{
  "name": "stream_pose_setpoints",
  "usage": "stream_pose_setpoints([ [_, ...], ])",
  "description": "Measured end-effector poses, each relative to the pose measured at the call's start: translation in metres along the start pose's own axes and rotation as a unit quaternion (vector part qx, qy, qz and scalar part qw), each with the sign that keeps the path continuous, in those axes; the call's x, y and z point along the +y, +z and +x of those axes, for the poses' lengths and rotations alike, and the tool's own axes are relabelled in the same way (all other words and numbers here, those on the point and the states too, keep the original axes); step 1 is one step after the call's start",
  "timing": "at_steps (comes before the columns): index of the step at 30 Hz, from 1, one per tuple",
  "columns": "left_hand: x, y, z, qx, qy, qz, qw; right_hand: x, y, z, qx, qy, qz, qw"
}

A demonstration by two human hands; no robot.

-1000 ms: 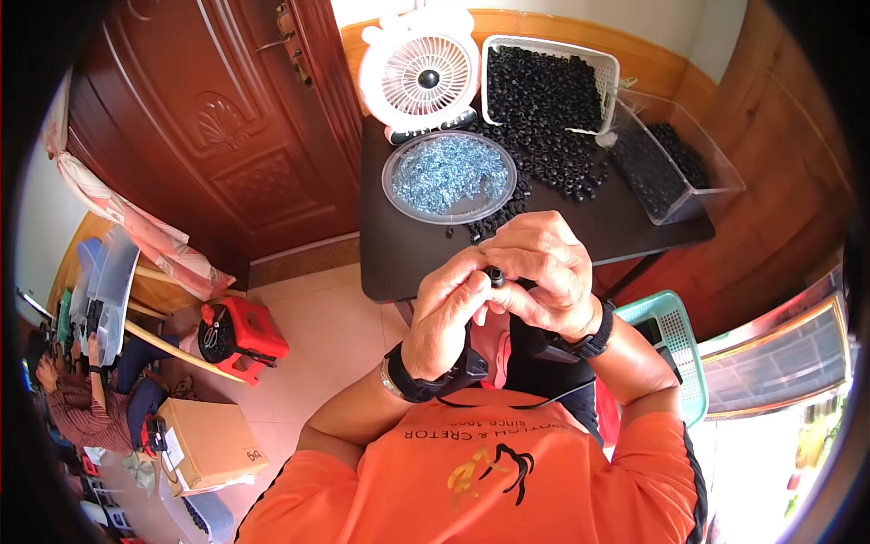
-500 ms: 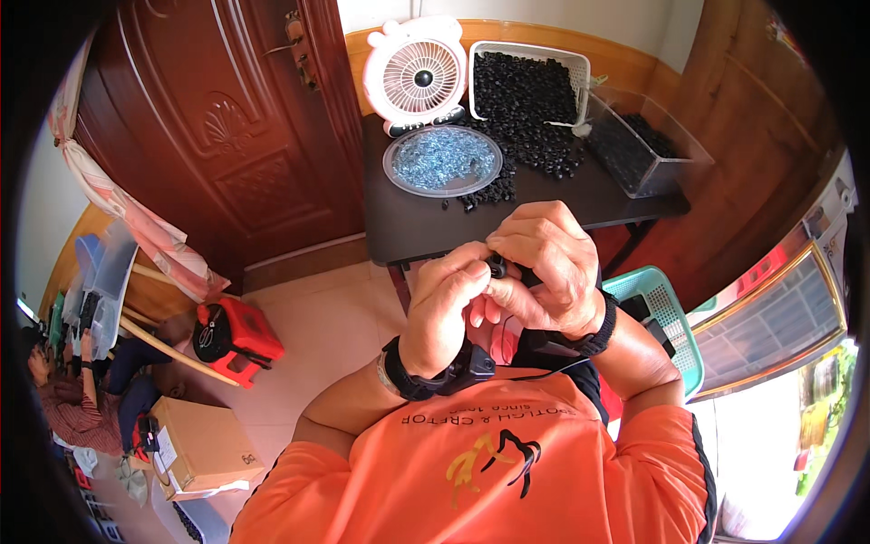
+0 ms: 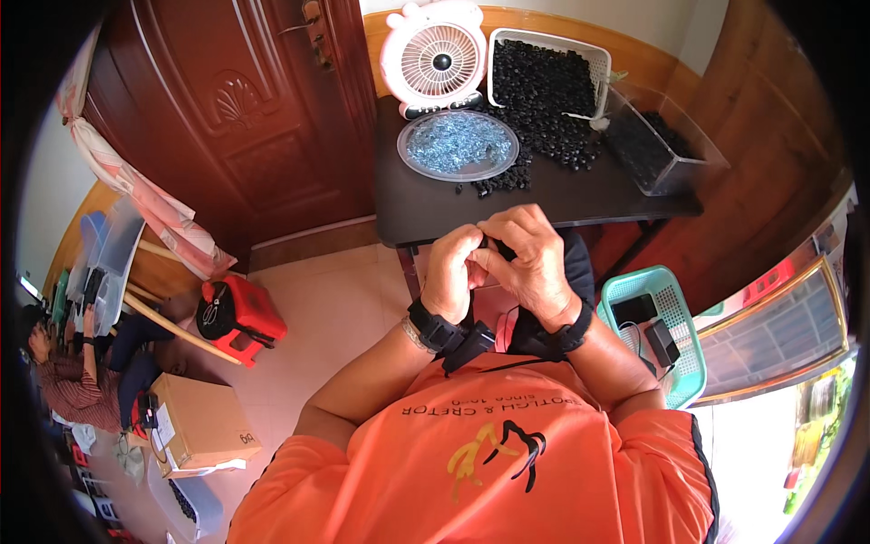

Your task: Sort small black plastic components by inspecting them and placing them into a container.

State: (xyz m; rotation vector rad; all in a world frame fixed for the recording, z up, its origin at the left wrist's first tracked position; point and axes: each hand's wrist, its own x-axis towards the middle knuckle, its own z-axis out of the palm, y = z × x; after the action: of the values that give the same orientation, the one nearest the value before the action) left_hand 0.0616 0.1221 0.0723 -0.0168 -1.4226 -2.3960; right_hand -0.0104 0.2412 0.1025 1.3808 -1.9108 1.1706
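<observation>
My two hands meet in front of my chest, just off the near edge of the black table (image 3: pixel 426 210). Pinched between their fingertips is a small black piece (image 3: pixel 490 244), mostly covered by the fingers. My left hand (image 3: pixel 449 279) is closed around its left side. From the right, my right hand (image 3: pixel 529 263) grips it with curled fingers and thumb. Beyond them on the table lies a heap of similar small black pieces (image 3: pixel 549 136), spilling from a white basket (image 3: pixel 602 82). An oval clear dish (image 3: pixel 412 166) holds many small bluish transparent bits.
A pink-and-white fan (image 3: pixel 441 62) stands behind the dish. At the table's right is a clear bin (image 3: pixel 675 174) with black pieces. A green basket (image 3: pixel 693 363) sits low at my right. Leftward are a red stool (image 3: pixel 256 313), a cardboard box (image 3: pixel 207 426) and another person (image 3: pixel 86 394).
Both hands have shifted slightly left relative to the table, still together. The black piece is more hidden by the fingers now. The whole view has moved a little.
</observation>
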Motion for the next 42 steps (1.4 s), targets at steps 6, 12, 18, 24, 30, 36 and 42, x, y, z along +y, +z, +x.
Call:
stream_pose_setpoints([
  [6, -0.031, -0.035, 0.013, -0.027, -0.142, -0.058, 0.988, 0.026, 0.023, -0.021, 0.015, 0.075, 0.026, 0.997],
  [12, -0.038, -0.044, 0.024, -0.038, -0.188, 0.008, 0.981, 0.05, 0.034, -0.034, -0.014, 0.116, 0.058, 0.991],
  [18, -0.021, -0.021, 0.024, -0.046, -0.136, 0.125, 0.982, 0.054, 0.023, -0.035, 0.017, 0.089, 0.097, 0.991],
  [24, -0.005, 0.0, 0.015, -0.047, -0.141, 0.142, 0.979, 0.054, 0.013, -0.033, 0.053, 0.06, 0.152, 0.985],
  [30, -0.015, 0.005, 0.022, -0.003, -0.092, 0.174, 0.98, 0.068, 0.013, -0.031, 0.046, 0.07, 0.16, 0.983],
  [36, -0.027, 0.009, 0.034, -0.018, -0.097, 0.187, 0.977, 0.095, 0.002, -0.044, 0.008, 0.13, 0.274, 0.953],
  [42, -0.035, 0.024, 0.037, -0.059, -0.121, 0.205, 0.969, 0.107, -0.011, -0.049, -0.016, 0.204, 0.39, 0.898],
])
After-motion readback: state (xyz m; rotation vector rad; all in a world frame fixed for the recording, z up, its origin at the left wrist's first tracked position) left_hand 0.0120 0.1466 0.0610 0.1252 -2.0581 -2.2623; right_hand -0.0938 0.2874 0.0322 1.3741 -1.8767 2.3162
